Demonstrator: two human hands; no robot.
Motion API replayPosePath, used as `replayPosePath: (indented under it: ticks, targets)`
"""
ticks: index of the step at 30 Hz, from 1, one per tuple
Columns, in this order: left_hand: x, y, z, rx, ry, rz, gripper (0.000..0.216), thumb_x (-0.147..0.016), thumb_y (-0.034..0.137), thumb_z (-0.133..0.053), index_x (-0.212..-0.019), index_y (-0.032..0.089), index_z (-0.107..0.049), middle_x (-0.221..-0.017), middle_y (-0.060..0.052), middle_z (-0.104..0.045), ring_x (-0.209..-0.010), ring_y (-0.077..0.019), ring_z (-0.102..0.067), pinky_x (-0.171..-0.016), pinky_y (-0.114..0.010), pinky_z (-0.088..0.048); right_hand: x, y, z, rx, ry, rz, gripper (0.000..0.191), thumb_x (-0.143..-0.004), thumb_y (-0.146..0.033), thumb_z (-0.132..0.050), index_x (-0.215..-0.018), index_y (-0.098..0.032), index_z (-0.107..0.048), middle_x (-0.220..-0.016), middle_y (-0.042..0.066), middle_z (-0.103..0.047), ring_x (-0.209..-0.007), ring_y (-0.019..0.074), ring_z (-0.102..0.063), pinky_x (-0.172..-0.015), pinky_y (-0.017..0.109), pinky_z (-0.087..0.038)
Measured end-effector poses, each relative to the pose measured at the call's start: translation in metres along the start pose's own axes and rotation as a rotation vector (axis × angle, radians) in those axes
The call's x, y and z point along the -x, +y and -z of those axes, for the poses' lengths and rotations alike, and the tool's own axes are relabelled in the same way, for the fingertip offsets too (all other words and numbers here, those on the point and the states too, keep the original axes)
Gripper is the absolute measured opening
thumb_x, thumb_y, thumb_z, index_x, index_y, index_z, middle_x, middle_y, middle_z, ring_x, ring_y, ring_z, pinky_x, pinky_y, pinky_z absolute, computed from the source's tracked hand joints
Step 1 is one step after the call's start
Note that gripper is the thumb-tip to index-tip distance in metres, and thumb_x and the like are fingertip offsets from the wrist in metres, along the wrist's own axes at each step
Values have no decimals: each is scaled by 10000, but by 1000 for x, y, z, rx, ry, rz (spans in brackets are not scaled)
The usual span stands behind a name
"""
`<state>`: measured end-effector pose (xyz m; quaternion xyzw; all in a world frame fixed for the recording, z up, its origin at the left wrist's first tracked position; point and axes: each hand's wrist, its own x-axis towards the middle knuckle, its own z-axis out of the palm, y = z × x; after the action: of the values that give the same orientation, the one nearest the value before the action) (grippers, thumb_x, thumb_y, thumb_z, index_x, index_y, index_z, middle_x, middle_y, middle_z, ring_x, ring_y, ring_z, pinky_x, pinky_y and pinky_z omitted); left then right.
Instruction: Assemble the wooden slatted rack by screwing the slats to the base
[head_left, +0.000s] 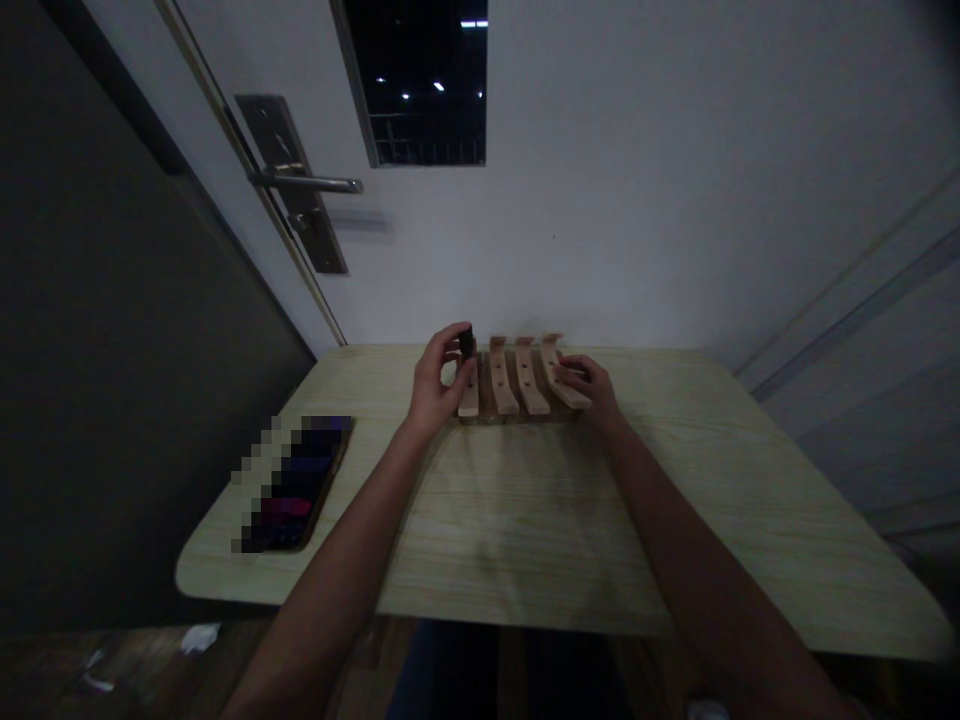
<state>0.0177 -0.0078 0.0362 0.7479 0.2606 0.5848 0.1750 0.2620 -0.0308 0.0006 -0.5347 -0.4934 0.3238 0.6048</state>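
My left hand [439, 377] is closed, thumb and fingers pinching a small black piece [466, 342] above the leftmost pale wooden piece [469, 398]. Two more wooden pieces stand in the middle, a left one [500, 376] and a right one [527, 376], each bent at the ends with dark holes along its face. At the right end, my right hand [589, 383] has its fingers around the edge of the rightmost wooden piece [556, 372], which is slanted compared with the others. Beneath them all lies a flat brown base [489, 412], partly covered.
A phone [311, 490] with a lit screen, partly pixelated, lies on the left of the light wood-grain table [525, 520]. Behind the table rises a white door [600, 200] with a metal handle [315, 184] and a dark window [427, 80].
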Motion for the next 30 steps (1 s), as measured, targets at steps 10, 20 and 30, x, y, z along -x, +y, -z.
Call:
replayPosePath:
  ticks: [10,20,30]
  targets:
    - [0,-5,-1,-50,77,18,470,-774,277,-650,-1210,276,-472,-1029,-31,-556,-873,-131,-560,-742,-274,-520,-1,2,0,12,-11,6,303,-600,-446,-700,-768,-218,-590,-783,18,-629,-737,178,-601,-715,352,-492]
    - [0,5,2,14,-66,-4,455,-879,318,-504,-1320,281,-397,-1138,-70,-591,-939,-153,-604,-854,-332,-506,-1,2,0,5,-7,-22,318,-598,-451,-701,-785,-216,-594,-805,28,-639,-754,183,-602,-739,368,-490]
    - [0,-1,-4,-48,62,15,456,-799,275,-621,-1229,282,-468,-1071,-48,-571,-894,-142,-554,-720,-278,-502,-1,0,-1,17,10,19,312,-584,-450,-705,-752,-212,-594,-784,22,-627,-721,179,-592,-703,353,-481]
